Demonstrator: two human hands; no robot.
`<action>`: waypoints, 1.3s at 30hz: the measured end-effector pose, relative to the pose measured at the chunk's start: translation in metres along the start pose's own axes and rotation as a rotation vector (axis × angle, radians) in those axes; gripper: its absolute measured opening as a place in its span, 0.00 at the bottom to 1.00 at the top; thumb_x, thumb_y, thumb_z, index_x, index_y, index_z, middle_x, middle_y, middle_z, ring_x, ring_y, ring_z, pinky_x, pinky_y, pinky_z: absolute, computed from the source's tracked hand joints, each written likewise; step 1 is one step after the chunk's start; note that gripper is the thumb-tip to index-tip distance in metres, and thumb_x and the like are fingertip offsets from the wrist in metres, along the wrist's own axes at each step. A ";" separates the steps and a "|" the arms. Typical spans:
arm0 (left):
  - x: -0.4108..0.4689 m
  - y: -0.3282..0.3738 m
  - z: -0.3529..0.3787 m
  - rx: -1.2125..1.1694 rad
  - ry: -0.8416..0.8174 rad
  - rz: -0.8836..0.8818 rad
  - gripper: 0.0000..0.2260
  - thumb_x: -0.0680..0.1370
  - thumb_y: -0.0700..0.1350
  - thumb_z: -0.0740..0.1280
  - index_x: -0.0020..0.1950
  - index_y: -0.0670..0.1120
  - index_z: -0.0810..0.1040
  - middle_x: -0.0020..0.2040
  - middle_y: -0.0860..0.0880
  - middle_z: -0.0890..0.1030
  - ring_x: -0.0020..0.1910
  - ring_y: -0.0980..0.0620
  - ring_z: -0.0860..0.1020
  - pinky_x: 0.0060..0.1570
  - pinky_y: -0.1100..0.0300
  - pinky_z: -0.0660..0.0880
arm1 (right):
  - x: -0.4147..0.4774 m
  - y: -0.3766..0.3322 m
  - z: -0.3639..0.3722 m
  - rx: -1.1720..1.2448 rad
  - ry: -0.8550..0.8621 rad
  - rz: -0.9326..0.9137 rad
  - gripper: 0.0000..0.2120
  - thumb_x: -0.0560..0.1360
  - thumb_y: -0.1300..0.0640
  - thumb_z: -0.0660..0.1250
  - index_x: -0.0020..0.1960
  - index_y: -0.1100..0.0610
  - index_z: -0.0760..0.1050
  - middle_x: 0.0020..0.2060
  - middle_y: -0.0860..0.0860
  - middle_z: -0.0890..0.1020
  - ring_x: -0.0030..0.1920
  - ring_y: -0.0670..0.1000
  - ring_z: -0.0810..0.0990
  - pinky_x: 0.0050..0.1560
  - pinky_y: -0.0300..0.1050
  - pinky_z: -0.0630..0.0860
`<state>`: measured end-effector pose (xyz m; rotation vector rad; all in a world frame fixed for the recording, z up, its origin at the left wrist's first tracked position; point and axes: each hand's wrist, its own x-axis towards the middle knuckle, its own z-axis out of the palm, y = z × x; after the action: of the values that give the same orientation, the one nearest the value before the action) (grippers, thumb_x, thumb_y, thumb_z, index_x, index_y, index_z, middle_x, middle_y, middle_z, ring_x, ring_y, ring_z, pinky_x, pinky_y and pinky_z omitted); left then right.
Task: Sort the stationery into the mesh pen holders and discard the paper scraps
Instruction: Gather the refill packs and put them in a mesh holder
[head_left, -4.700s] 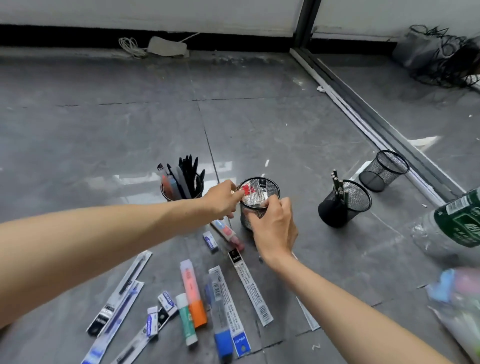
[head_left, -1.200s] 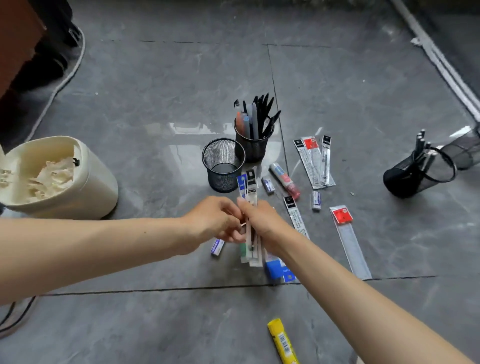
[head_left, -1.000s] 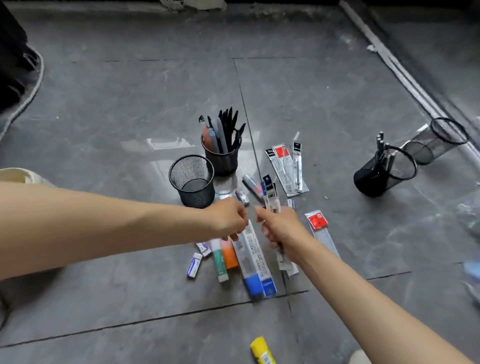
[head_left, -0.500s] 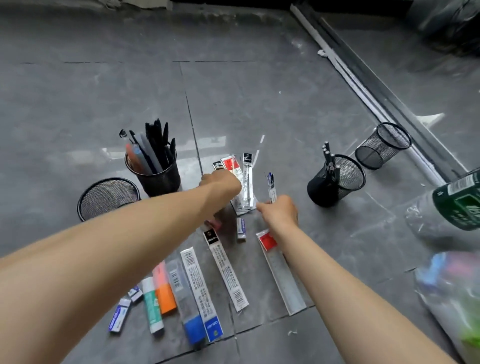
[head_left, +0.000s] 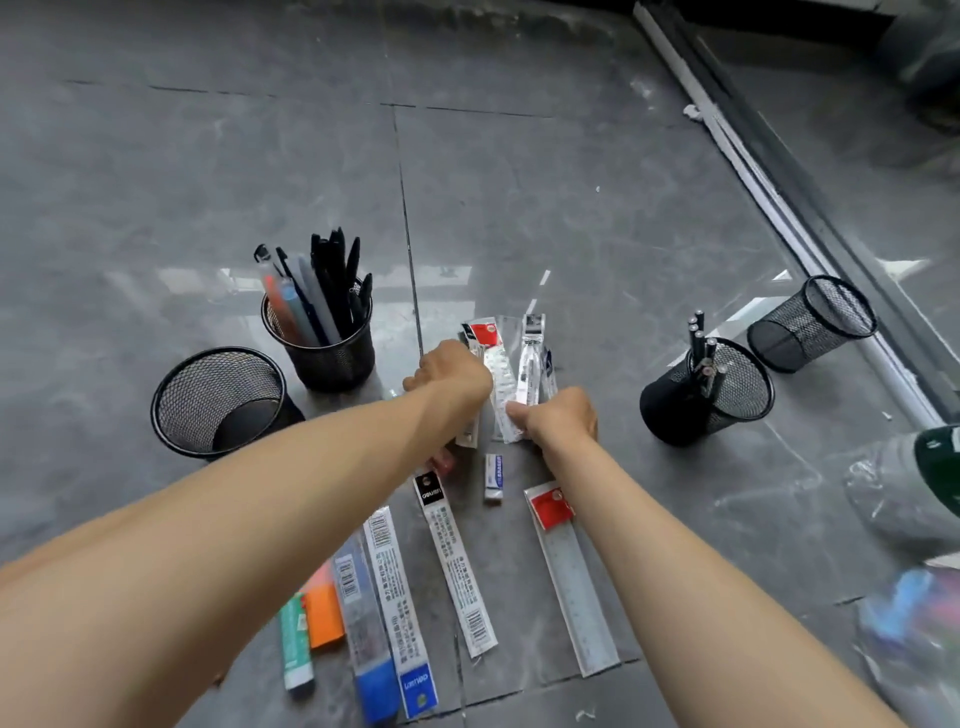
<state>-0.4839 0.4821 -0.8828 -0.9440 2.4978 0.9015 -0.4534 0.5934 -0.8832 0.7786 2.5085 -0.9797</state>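
Four mesh pen holders on the floor (head_left: 519, 182): empty holder (head_left: 176, 415) at 9 o'clock, pen-filled holder (head_left: 332, 364) at 10, pencil holder (head_left: 675, 415) and tipped holder (head_left: 800, 338) at 3. Your left hand (head_left: 449, 371) and right hand (head_left: 558, 418) both clamp the clear refill packets (head_left: 498, 374) at centre. Risk: the slick sleeves fan out and one slips as you lift.

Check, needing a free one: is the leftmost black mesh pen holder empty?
Empty: the leftmost black mesh pen holder shows only bare mesh inside.

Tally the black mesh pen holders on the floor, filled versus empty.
Filled: 2, the holder with pens and the holder with pencils
Empty: 2, the left holder and the far-right holder
Total: 4
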 end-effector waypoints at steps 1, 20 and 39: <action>0.001 -0.001 -0.004 -0.049 0.010 0.001 0.07 0.77 0.40 0.61 0.52 0.42 0.77 0.55 0.42 0.80 0.53 0.42 0.78 0.57 0.51 0.73 | 0.001 0.002 -0.001 0.017 -0.003 0.000 0.25 0.66 0.49 0.76 0.56 0.62 0.77 0.55 0.58 0.81 0.54 0.59 0.80 0.47 0.46 0.75; -0.064 -0.002 -0.083 -0.653 -0.631 0.233 0.04 0.73 0.39 0.71 0.45 0.41 0.78 0.40 0.43 0.81 0.40 0.45 0.79 0.41 0.56 0.75 | -0.074 0.007 -0.016 0.836 -0.501 -0.078 0.16 0.74 0.50 0.69 0.34 0.59 0.69 0.22 0.51 0.70 0.16 0.43 0.57 0.21 0.32 0.52; -0.135 -0.051 -0.064 -0.218 -0.666 0.443 0.10 0.77 0.36 0.64 0.58 0.38 0.76 0.55 0.39 0.78 0.53 0.47 0.77 0.51 0.57 0.72 | -0.112 0.017 -0.004 1.144 -0.466 0.281 0.14 0.72 0.45 0.70 0.40 0.56 0.78 0.32 0.58 0.81 0.35 0.56 0.81 0.43 0.53 0.79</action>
<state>-0.3560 0.4749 -0.7915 -0.0766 2.0591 1.3701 -0.3551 0.5658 -0.8348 0.9689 1.2521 -2.1680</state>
